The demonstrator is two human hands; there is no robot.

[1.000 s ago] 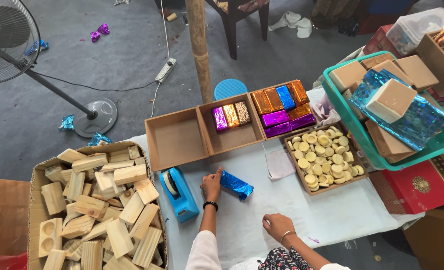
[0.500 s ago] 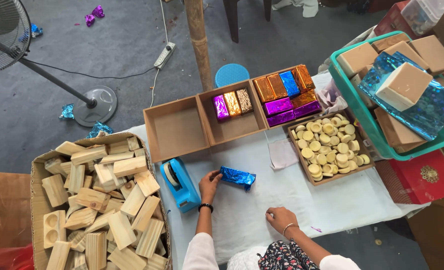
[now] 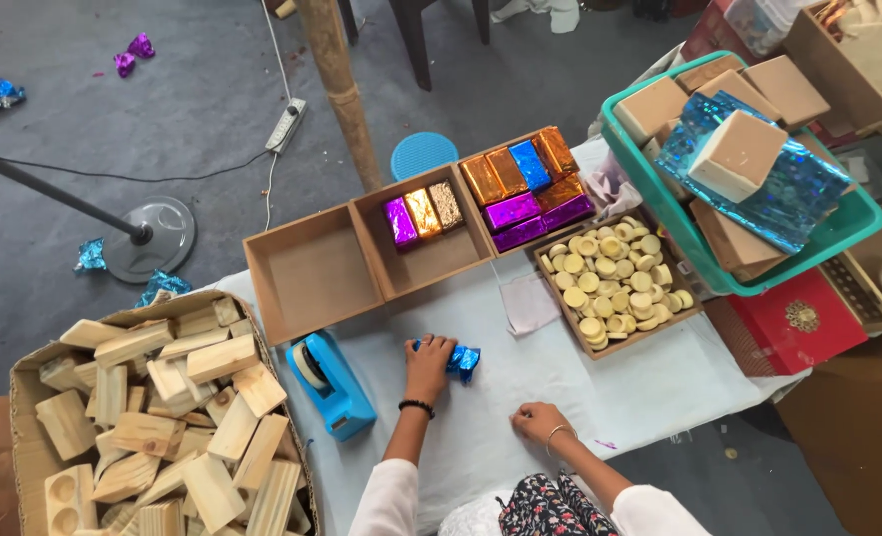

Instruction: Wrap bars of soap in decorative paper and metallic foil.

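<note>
across the pale tabletop (image 3: 659,387), the left hand (image 3: 429,359) pressed down on a blue foil-wrapped block (image 3: 458,359) beside the blue tape dispenser (image 3: 330,382), grip closed over it, wanting flat, even pressure, while the right hand (image 3: 537,421) rested empty, fingers curled.

White sleeves are worn on both arms, ending short of the wrists, so that the forearms and both hands are left bare. A dark band is worn on the wrist of the left hand (image 3: 429,361), and a thin, pale bangle on that of the right hand (image 3: 538,421). Between the sleeves, dark cloth printed with red and white flowers is seen.
</note>
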